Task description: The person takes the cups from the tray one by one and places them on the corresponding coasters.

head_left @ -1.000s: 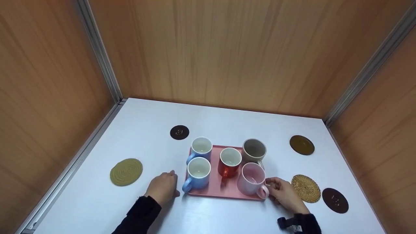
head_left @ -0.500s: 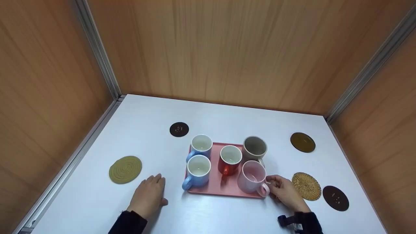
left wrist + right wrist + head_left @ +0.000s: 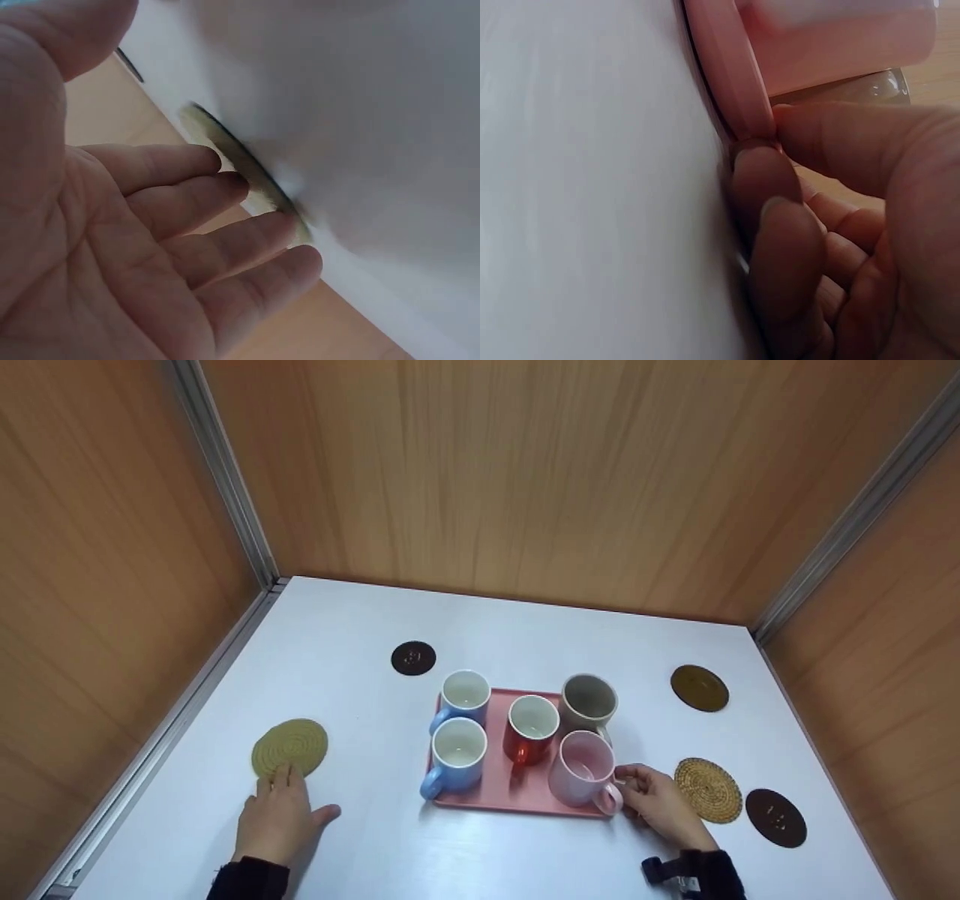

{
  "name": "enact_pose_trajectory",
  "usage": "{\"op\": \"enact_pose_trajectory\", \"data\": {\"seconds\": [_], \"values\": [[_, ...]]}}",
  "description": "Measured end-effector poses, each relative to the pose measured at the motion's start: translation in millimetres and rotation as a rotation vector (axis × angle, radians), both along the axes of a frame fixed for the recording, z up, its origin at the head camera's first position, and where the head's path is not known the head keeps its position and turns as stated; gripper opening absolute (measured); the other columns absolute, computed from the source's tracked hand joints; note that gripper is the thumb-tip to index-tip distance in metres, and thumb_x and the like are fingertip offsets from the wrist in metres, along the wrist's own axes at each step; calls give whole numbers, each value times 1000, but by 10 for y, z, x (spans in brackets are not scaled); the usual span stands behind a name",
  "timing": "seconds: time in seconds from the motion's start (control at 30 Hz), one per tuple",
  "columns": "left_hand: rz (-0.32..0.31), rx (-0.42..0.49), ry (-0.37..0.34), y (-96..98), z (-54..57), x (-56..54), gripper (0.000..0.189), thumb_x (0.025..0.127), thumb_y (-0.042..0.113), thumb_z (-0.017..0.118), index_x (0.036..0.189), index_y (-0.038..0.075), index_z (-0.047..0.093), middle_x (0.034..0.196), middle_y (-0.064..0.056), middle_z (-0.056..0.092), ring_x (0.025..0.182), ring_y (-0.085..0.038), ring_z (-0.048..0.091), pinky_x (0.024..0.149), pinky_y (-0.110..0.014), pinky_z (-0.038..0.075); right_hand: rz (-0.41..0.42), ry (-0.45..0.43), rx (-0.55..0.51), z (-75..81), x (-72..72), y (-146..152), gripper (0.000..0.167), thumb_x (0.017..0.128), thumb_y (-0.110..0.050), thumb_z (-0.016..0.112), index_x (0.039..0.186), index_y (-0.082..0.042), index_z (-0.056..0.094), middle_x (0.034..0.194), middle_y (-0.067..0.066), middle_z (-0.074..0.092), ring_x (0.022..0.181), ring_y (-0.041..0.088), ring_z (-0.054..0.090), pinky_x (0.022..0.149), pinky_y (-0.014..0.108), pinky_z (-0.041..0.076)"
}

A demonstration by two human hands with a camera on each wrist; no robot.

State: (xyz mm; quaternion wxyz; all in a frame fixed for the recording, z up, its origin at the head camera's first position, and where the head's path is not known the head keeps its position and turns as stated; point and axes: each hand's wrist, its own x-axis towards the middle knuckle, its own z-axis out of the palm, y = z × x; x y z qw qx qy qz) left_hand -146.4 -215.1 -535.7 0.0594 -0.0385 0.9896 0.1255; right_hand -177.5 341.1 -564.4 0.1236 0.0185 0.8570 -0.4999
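Observation:
My left hand [image 3: 274, 819] lies at the near edge of a round olive-green woven coaster [image 3: 291, 744], its fingertips overlapping that edge. In the left wrist view the fingers are extended, palm showing, beside the coaster [image 3: 196, 126]. With thumb above and curled fingers below, my right hand [image 3: 664, 808] pinches the right edge of a pink rectangular tray [image 3: 501, 796]; the right wrist view shows this grip on the tray [image 3: 731, 71]. On the tray stand two light-blue mugs [image 3: 459, 765], a red mug [image 3: 529, 742], a grey mug [image 3: 589, 705] and a pink mug [image 3: 581, 772].
A dark brown coaster [image 3: 413, 658] lies behind the tray. On the right are a brown round coaster [image 3: 700, 688], a tan woven coaster [image 3: 708, 790] and another dark coaster [image 3: 775, 817]. Wooden panels [image 3: 480, 480] enclose the white table [image 3: 345, 615] at the back and sides.
My left hand has moved left from beside the tray to the olive-green coaster, and its fingers have straightened. My right hand stays on the tray's edge. The mugs keep their places.

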Motion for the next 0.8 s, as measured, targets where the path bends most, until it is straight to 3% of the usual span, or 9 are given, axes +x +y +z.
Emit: {"op": "enact_pose_trajectory", "data": {"seconds": [0.17, 0.33, 0.8], "values": [[-40, 26, -20, -9, 24, -45, 106, 93, 55, 79, 147, -27, 40, 153, -51, 38, 140, -71, 39, 110, -76, 45, 0, 3, 10, 3, 7, -1, 41, 101, -15, 68, 138, 2, 63, 80, 2, 65, 64, 12, 59, 54, 25, 51], [-96, 38, -35, 131, 78, -144, 105, 91, 54, 81, 148, -25, 41, 155, -49, 38, 141, -70, 39, 113, -72, 44, -12, -1, 20, -9, 8, 5, 41, 101, -17, 69, 138, 0, 64, 81, 2, 66, 65, 13, 60, 54, 25, 52], [-196, -23, -34, 568, 44, -685, 106, 87, 56, 84, 152, -18, 45, 157, -40, 46, 139, -61, 51, 115, -66, 47, -1, -3, -18, -15, -7, 24, 41, 101, -18, 70, 138, 0, 64, 80, 2, 65, 65, 12, 59, 53, 25, 50]]}}
